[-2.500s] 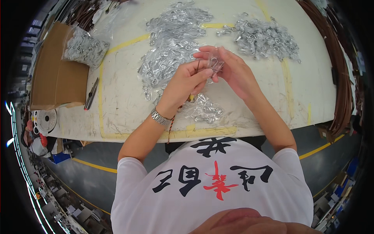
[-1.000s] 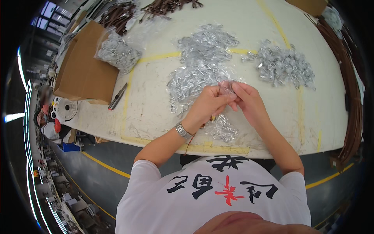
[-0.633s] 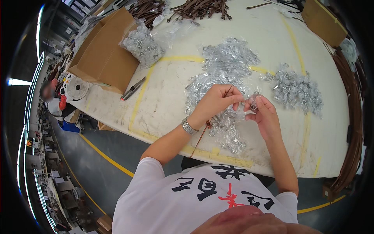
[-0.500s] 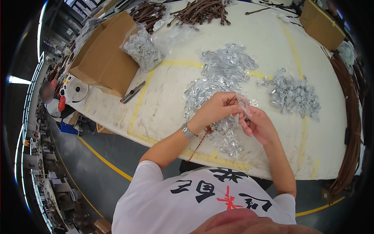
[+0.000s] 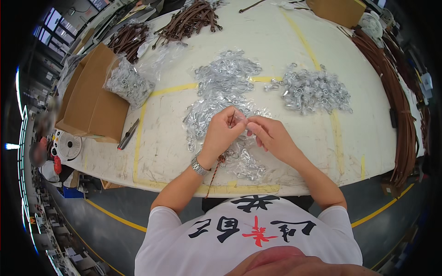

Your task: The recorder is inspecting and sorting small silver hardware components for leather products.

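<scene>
Behind the left fingers (image 5: 229,113) is worn a silver metal link watch (image 5: 199,167), and just beside it a reddish-brown braided cord bracelet (image 5: 221,159) with loose tail. Farther from the fingers is a white short-sleeved T-shirt (image 5: 193,254), bearing large black brush-style characters (image 5: 228,228) and red brush-style strokes (image 5: 258,237).

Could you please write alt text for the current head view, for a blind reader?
A person's left hand pinches a small piece of clear plastic, the right hand against it, over a white table. Two piles of bagged metal clips lie beyond and to the right; a cardboard box and a knife are at left, brown straps farther back.
</scene>
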`<state>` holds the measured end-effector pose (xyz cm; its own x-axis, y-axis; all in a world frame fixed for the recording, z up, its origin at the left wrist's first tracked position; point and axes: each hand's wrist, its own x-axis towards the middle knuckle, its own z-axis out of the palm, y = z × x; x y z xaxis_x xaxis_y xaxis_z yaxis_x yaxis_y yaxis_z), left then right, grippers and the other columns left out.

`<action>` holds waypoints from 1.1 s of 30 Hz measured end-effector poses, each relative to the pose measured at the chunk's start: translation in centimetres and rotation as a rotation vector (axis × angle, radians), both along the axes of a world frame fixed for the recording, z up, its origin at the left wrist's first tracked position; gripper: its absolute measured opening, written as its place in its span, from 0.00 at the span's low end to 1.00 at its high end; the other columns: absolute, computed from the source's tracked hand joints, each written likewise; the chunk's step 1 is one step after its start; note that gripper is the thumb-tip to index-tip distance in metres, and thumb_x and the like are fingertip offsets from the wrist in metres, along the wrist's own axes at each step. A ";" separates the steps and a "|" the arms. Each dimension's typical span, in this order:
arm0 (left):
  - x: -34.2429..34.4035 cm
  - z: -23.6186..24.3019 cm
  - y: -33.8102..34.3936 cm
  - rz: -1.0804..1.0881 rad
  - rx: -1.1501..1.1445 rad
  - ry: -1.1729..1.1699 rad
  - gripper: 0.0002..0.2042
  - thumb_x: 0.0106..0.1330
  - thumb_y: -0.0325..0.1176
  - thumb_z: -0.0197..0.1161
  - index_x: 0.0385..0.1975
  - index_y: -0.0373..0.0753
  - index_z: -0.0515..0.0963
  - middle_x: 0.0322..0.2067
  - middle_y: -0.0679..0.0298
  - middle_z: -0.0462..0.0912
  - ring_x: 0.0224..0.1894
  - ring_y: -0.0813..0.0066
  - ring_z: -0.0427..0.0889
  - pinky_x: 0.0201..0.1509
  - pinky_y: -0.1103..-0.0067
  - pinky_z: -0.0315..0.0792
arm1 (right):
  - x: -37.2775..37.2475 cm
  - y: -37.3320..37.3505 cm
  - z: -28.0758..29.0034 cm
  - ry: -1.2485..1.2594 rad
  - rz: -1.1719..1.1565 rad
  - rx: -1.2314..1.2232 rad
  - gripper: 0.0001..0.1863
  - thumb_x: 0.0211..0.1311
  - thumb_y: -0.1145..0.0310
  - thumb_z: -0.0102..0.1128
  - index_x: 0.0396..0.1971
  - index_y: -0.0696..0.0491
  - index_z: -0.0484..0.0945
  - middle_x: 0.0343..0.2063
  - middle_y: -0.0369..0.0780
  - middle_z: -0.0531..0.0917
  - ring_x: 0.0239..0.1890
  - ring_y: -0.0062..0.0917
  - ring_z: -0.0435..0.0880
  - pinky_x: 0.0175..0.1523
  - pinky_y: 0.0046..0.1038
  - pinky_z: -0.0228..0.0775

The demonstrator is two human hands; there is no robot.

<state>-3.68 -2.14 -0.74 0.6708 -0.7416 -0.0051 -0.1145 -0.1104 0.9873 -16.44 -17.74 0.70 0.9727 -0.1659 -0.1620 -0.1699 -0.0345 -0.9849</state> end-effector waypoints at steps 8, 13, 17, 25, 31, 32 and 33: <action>-1.5 0.2 -0.3 0.050 -0.086 0.141 0.02 0.73 0.27 0.63 0.41 0.38 0.81 0.24 0.79 0.75 0.24 0.95 0.65 0.25 0.89 0.56 | -0.1 0.4 -1.3 -0.128 -0.148 -0.226 0.09 0.77 0.70 0.58 0.45 0.59 0.84 0.24 0.39 0.83 0.21 0.19 0.79 0.29 0.27 0.72; -1.3 -0.1 -0.3 0.031 -0.101 0.161 0.05 0.74 0.27 0.62 0.44 0.39 0.82 0.24 0.79 0.74 0.23 0.94 0.64 0.23 0.88 0.54 | 0.0 0.5 -1.8 -0.118 -0.154 -0.170 0.09 0.77 0.71 0.58 0.47 0.59 0.84 0.23 0.39 0.83 0.19 0.21 0.78 0.29 0.27 0.72; -1.4 0.2 -0.1 0.088 -0.143 0.171 0.04 0.73 0.27 0.61 0.42 0.38 0.82 0.24 0.78 0.74 0.23 0.94 0.64 0.23 0.88 0.56 | 0.1 1.0 -1.5 -0.284 -0.119 -0.423 0.10 0.75 0.71 0.59 0.49 0.58 0.84 0.28 0.43 0.85 0.24 0.30 0.83 0.31 0.31 0.75; -1.8 -0.7 -0.5 0.124 -0.086 -0.021 0.05 0.72 0.24 0.58 0.41 0.34 0.81 0.27 0.75 0.79 0.28 0.91 0.74 0.31 0.87 0.67 | -0.4 1.2 -2.1 -0.338 -0.073 -0.849 0.13 0.71 0.72 0.62 0.53 0.56 0.82 0.36 0.45 0.85 0.34 0.42 0.85 0.36 0.38 0.76; -0.7 0.1 0.1 0.057 -0.144 0.129 0.05 0.68 0.25 0.59 0.39 0.34 0.81 0.23 0.73 0.78 0.23 0.89 0.71 0.27 0.84 0.66 | -0.4 0.8 -1.7 -0.282 -0.096 -0.527 0.11 0.70 0.76 0.63 0.50 0.60 0.84 0.30 0.44 0.84 0.26 0.31 0.83 0.34 0.30 0.74; -0.4 0.4 0.3 0.049 -0.145 0.215 0.05 0.70 0.25 0.59 0.40 0.35 0.81 0.22 0.73 0.77 0.22 0.90 0.69 0.25 0.85 0.62 | -0.4 0.7 -1.7 -0.256 -0.106 -0.458 0.10 0.71 0.76 0.63 0.48 0.61 0.85 0.29 0.43 0.84 0.25 0.27 0.82 0.33 0.28 0.73; -0.1 0.5 0.5 0.036 -0.147 0.302 0.05 0.72 0.26 0.59 0.41 0.36 0.81 0.22 0.74 0.75 0.21 0.91 0.67 0.24 0.87 0.59 | -0.4 0.7 -1.7 -0.256 -0.105 -0.460 0.10 0.71 0.76 0.63 0.48 0.61 0.85 0.29 0.43 0.84 0.25 0.27 0.82 0.33 0.28 0.73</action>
<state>-3.74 -1.63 -0.23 0.6813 -0.7248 -0.1030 0.1874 0.0366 0.9816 -16.80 -17.09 -1.02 0.9459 -0.2623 0.1910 0.0483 -0.4682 -0.8823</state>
